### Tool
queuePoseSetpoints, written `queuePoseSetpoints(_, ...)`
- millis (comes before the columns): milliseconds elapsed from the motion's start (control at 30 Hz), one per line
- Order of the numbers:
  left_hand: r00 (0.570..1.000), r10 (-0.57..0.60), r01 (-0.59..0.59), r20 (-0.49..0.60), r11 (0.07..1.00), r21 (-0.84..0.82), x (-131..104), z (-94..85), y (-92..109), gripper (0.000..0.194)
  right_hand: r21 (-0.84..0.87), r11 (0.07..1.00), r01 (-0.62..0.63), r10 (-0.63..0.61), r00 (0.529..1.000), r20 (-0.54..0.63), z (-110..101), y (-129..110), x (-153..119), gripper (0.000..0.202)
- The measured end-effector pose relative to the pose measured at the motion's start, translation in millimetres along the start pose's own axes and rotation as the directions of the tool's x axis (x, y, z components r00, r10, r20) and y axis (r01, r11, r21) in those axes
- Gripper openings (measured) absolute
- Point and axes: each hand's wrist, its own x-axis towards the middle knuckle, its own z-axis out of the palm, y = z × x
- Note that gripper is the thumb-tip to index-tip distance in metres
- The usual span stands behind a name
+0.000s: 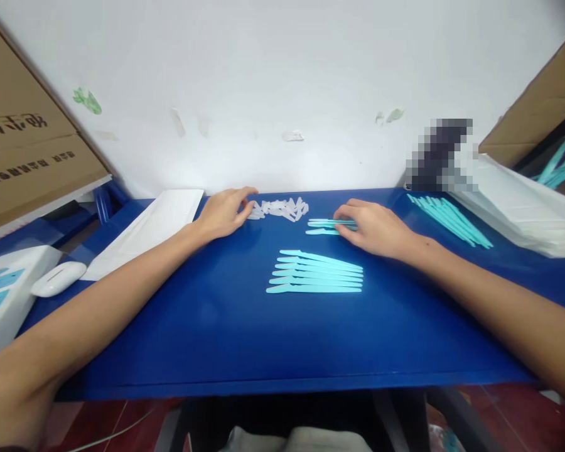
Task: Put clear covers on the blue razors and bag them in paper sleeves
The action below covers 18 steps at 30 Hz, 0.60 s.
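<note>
Teal sticks [317, 280] in play, right fingers [346, 212] gripping

Nearest us on the counter [207, 339], just short of the right fingers, a row of sticks lies flat, heads to the left. Light by the look of them, smooth, fairly stiff, probably a touch slippery; the slim handle ends look the place to pinch, away from those thin heads. No lettering to be made out on them.

Up to the right fingers, and they're closed round the handles of a few more, heads poking out leftward! Across to the left fingers [243, 215]: thumb and forefinger apart, right at the edge of the clear pieces [285, 208]. Tiny, surely feather-light, likely slick; best pinched singly and softly, as they might squash. Well right of the right fingers, a bundle [452, 221] of teal sticks. And far left of the left fingers, the carton [28, 147]: two lines of dark characters, too slanted to read for certain.
</note>
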Motion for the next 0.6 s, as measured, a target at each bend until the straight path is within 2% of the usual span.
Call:
queuePoseSetpoints(100, 0.991, 0.038, -0.054, 0.128, 0.991, 0.122, 0.0, -10.4, -10.8, 0.041, -0.009, 1.000, 0.006, -0.005, 1.000, 0.016, -3.0, -1.6, 0.2, 0.029)
queuePoseSetpoints(200, 0.974, 0.104, -0.124, 0.201, 0.988, 0.090, 0.9, -14.2, -16.1, 0.040, -0.021, 1.000, 0.022, -0.023, 0.999, -0.045, -7.4, -4.2, -0.1, 0.028)
queuePoseSetpoints(333, 0.960, 0.176, -0.183, 0.219, 0.983, 0.010, -0.9, -9.6, -21.6, 0.042, 0.031, 0.998, 0.062, -0.060, 0.997, -0.050, -12.4, -13.4, -2.1, 0.027)
queuePoseSetpoints(533, 0.948, 0.233, -0.226, 0.216, 0.973, -0.057, -2.6, -2.5, -20.6, 0.039, 0.204, 0.953, 0.226, -0.244, 0.967, 0.070, -22.4, -39.8, -10.1, 0.027)
queuePoseSetpoints(600, 0.940, 0.262, -0.247, 0.220, 0.964, -0.094, -1.7, -2.0, -14.6, 0.037, 0.262, 0.917, 0.300, -0.326, 0.943, 0.060, -23.4, -44.3, -12.0, 0.025)
